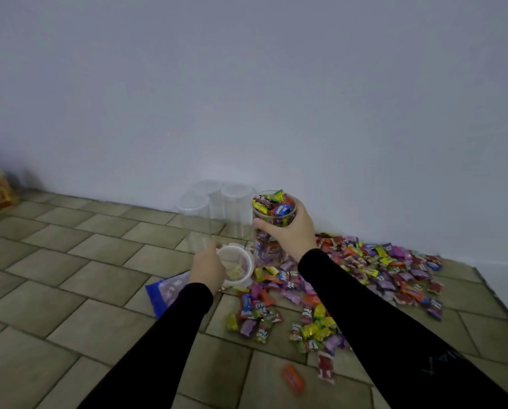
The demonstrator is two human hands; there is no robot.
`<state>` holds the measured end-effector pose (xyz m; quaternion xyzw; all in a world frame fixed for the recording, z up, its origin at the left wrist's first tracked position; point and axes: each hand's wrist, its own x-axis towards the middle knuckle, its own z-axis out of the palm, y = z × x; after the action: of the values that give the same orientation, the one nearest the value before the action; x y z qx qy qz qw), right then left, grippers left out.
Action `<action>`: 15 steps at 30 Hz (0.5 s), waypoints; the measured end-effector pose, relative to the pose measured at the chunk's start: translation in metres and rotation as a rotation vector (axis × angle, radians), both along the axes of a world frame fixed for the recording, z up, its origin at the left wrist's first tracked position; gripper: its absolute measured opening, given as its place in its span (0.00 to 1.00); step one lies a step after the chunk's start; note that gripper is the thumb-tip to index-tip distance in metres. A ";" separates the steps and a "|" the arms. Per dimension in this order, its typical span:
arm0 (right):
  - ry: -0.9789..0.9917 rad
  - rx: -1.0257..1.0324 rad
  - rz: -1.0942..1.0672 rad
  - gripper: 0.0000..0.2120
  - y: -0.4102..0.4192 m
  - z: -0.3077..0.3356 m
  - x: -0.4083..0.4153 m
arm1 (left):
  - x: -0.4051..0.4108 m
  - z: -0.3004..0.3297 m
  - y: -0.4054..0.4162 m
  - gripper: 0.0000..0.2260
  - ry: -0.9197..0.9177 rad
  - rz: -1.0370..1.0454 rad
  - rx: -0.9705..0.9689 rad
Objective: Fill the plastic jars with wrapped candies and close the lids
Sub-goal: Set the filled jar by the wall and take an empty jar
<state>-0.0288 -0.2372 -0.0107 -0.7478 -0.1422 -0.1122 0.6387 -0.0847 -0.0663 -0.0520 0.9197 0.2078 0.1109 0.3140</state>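
The right hand (288, 228) is curled round the upper part of the full jar (272, 228), thumb on the near wall; the jar stands upright on the tiled floor (69, 290), packed with candies up to the rim, a few standing proud of it. The left hand (208, 268) grips the white lid (237, 267) by its edge, just left of the jar's base and lower than its mouth; the lid is turned so its hollow underside shows.

The step in hand looks to be capping — so the lid should be flipped hollow side down, lifted above the mouth and lowered level, not at a tilt; the proud candies want pressing down first, or a wrapper will catch under the rim and keep the lid from seating. The right hand does well to hold firm below the rim, leaving the neck free for the lid.

Three empty jars (211, 211) wait behind by the wall; the loose candies (379, 273) lie spread to the right, a blue bag (165, 290) under the left sleeve.
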 end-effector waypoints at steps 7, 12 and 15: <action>0.039 0.083 -0.011 0.38 0.068 -0.011 0.044 | 0.039 -0.008 0.053 0.22 -0.123 -0.064 0.024; 0.064 0.089 -0.045 0.40 0.101 -0.030 0.070 | 0.060 -0.025 0.077 0.26 -0.106 -0.155 0.125; 0.078 0.072 -0.065 0.39 0.108 -0.040 0.078 | 0.068 -0.033 0.086 0.26 -0.106 -0.193 0.162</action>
<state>0.0489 -0.1296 -0.0504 -0.7324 -0.0889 -0.1087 0.6663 -0.0163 0.0194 -0.0847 0.9506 0.0920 0.1451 0.2587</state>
